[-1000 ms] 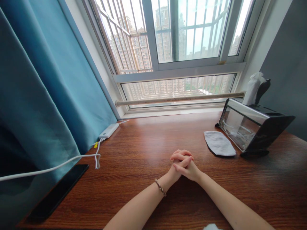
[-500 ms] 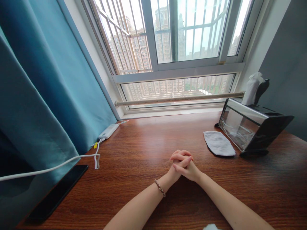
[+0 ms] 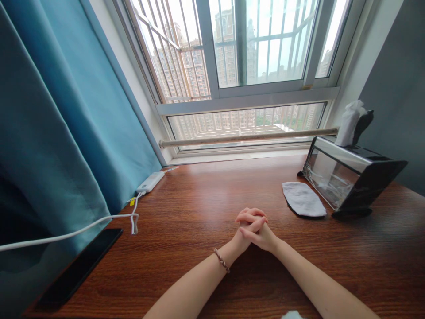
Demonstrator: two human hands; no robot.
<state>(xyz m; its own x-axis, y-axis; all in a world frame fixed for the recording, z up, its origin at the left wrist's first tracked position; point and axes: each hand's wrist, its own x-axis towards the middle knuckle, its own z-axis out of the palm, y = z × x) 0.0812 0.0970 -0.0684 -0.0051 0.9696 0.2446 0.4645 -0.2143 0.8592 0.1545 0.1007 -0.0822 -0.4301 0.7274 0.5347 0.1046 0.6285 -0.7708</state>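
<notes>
My left hand (image 3: 241, 240) and my right hand (image 3: 266, 235) are clasped on the brown wooden table (image 3: 206, 190), with their fingers interlaced. Both are closed round each other, and no object shows between them; the palms are hidden. A braided bracelet (image 3: 222, 260) circles my left wrist. Nearest to my right hand, though apart from it, lies a flat, pale grey, rounded cloth piece (image 3: 303, 199) with a dark edge. Beyond the cloth stands a clear-sided, black-ended tissue box (image 3: 345, 173) with white tissue rising from its top.
At the left, a white plug-like block (image 3: 150, 182) with a white cable (image 3: 83, 228) lies near the blue curtain (image 3: 66, 110). A flat black slab (image 3: 83, 268) rests at the left table edge. A barred window (image 3: 262, 53) is behind. Something whitish (image 3: 292, 315) peeks in below.
</notes>
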